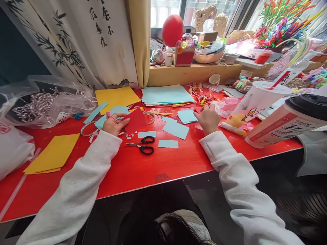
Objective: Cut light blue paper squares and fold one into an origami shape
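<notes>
Taking the black-handled scissors [139, 146] as the clock's centre, they lie idle on the red bench [143, 170], a stack of yellow card [53, 151] at 9 o'clock and a small pale-blue slip [168, 144] at 3. A second pale-blue slip [146, 134] lies just beyond the handles, near 12. At 10 o'clock the left hand [113, 126] pinches a red card [137, 119] between thumb and fingers, so the card tilts above the bench around 12. Between 2 and 3 the right hand [208, 119] bends its fingers down beside a stack of pale-blue cards [187, 116]; whether it grips anything, I cannot tell. The step in hand seems to be gathering or sorting cut pieces; the next move calls for a light fingertip pinch on thin paper. Farther off lie large pale-blue sheets [167, 94] at 1 and a large yellow sheet [117, 98] at 11.
</notes>
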Action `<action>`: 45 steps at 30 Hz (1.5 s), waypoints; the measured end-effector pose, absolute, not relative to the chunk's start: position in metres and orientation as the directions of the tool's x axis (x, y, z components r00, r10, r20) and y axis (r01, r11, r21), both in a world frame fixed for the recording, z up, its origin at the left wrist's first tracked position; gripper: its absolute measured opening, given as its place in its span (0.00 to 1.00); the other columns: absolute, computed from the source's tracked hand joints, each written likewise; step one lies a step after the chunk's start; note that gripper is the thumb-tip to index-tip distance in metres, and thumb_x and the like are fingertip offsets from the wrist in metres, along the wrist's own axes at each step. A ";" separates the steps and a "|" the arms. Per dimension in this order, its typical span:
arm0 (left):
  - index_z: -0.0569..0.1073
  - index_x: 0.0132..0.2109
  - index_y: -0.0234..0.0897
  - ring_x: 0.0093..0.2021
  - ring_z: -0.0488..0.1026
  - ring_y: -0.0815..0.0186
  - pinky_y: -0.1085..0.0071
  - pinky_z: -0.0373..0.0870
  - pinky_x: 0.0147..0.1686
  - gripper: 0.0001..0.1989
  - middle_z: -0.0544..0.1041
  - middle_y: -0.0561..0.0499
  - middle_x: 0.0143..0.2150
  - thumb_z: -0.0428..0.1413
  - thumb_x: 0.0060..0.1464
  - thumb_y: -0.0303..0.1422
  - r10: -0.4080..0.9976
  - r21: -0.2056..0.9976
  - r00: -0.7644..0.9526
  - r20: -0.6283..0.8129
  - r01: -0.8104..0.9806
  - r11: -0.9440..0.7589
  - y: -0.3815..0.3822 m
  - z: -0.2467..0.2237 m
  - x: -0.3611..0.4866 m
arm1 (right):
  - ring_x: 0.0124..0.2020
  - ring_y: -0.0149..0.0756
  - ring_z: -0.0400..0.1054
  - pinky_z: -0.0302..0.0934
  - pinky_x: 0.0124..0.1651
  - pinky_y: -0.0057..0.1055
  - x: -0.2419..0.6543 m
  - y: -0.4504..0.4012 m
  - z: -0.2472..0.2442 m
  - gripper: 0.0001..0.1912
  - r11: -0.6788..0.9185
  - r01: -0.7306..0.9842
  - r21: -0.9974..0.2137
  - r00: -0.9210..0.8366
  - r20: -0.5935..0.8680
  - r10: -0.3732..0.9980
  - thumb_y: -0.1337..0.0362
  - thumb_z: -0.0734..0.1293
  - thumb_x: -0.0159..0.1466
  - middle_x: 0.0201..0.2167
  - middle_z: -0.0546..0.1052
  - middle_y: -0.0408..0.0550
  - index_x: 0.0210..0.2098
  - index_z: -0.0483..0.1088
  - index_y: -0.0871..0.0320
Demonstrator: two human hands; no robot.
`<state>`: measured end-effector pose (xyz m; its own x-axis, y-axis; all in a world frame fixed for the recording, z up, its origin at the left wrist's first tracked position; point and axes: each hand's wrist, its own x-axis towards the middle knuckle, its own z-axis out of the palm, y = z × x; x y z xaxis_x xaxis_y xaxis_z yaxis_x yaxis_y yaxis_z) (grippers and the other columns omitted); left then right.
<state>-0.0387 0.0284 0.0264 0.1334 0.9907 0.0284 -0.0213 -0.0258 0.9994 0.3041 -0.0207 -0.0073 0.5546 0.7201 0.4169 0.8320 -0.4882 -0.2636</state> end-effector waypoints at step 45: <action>0.62 0.47 0.38 0.14 0.63 0.76 0.77 0.59 0.13 0.27 0.71 0.54 0.30 0.59 0.39 0.41 0.960 0.925 0.237 0.148 0.310 -0.220 0.014 0.008 -0.023 | 0.44 0.36 0.68 0.69 0.42 0.37 0.153 -0.046 -0.001 0.19 -0.034 -0.372 -0.928 -0.292 0.082 0.953 0.63 0.64 0.58 0.51 0.67 0.46 0.49 0.63 0.53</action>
<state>-0.0233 0.0139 0.0080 0.2370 0.9601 0.1484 0.3103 -0.2196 0.9249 0.1533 -0.0456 -0.0015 -0.2923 0.9528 0.0821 -0.3720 -0.0342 -0.9276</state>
